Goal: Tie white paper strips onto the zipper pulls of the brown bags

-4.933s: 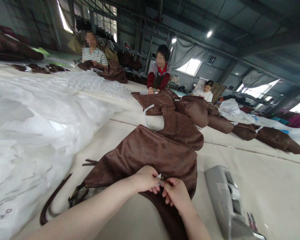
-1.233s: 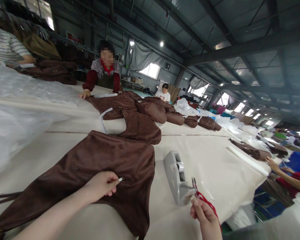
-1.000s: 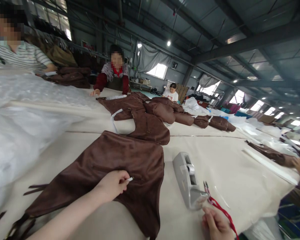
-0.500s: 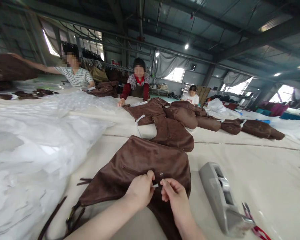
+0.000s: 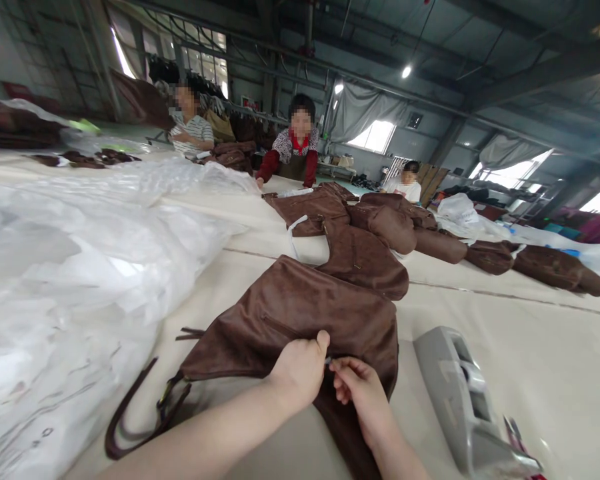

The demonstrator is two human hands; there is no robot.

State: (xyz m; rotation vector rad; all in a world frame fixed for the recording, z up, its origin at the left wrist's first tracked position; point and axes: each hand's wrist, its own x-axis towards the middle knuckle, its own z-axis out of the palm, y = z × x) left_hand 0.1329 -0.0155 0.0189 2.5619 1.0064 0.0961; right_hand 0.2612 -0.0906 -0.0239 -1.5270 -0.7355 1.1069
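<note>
A brown leather bag [image 5: 350,307] lies on the table in front of me, its slanted zip line facing up. Over its lower edge, my left hand [image 5: 300,370] is closed, thumb up, around a narrow white strip [image 5: 328,361] whose end barely shows. My right hand [image 5: 360,390] pinches close beside it, fingertips at that end. Half a second ago a small clear piece, like tape, showed in this pinch; now the fingers hide it. The bag's strap [image 5: 117,427] with a metal buckle trails to the left.
A grey tape dispenser [image 5: 455,393] stands right of the bag, with red-handled snips [image 5: 516,433] beside it. Clear plastic sheeting [image 5: 80,267] is heaped on the left. More brown bags [image 5: 370,257] lie beyond. Across the table a person in red sleeves [image 5: 295,150] leans in; two other people are farther back.
My hands have come together, closing the gap between the white strip and the right fingertips. My view has turned slightly left. The person at far left has drawn an arm in.
</note>
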